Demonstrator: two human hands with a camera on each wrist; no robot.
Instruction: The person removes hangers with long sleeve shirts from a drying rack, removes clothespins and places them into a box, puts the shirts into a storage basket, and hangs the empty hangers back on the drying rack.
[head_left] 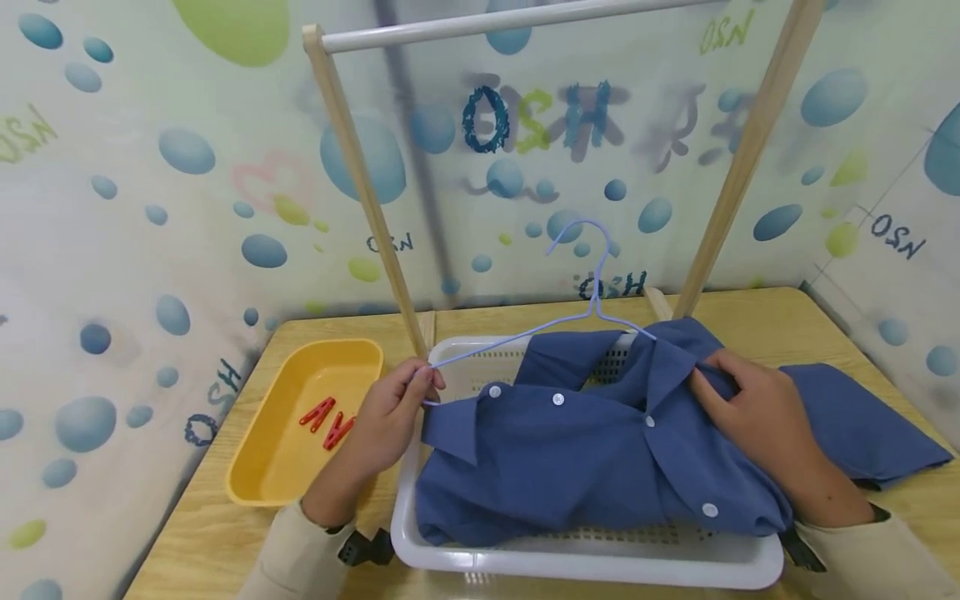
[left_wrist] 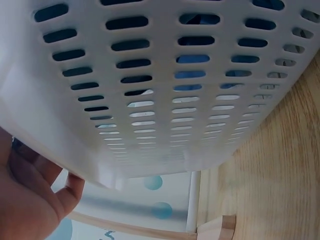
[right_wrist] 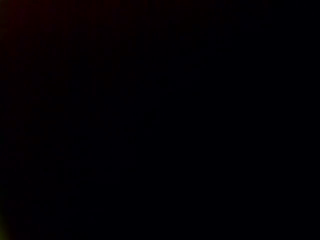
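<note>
A dark blue shirt (head_left: 555, 458) with white buttons lies bunched over a white plastic basket (head_left: 585, 567). Rising from its neck is a thin lilac hanger (head_left: 597, 292), hook up, its right arm passing under the cloth by the collar. My left hand (head_left: 386, 421) pinches the hanger's left end between thumb and fingers, beside the shirt's left edge. On the other side, my right hand (head_left: 761, 417) grips the shirt near the collar, thumb over the fabric. In the left wrist view the left hand (left_wrist: 30, 195) is beside the slotted basket wall (left_wrist: 165, 85). The right wrist view is black.
A yellow tray (head_left: 255, 467) with red clothespins (head_left: 318, 414) stands left of the basket on the wooden table (head_left: 195, 533). Behind the basket rises a rack with wooden posts (head_left: 360, 167) and a white top bar (head_left: 487, 25). One sleeve (head_left: 862, 425) spreads right across the table.
</note>
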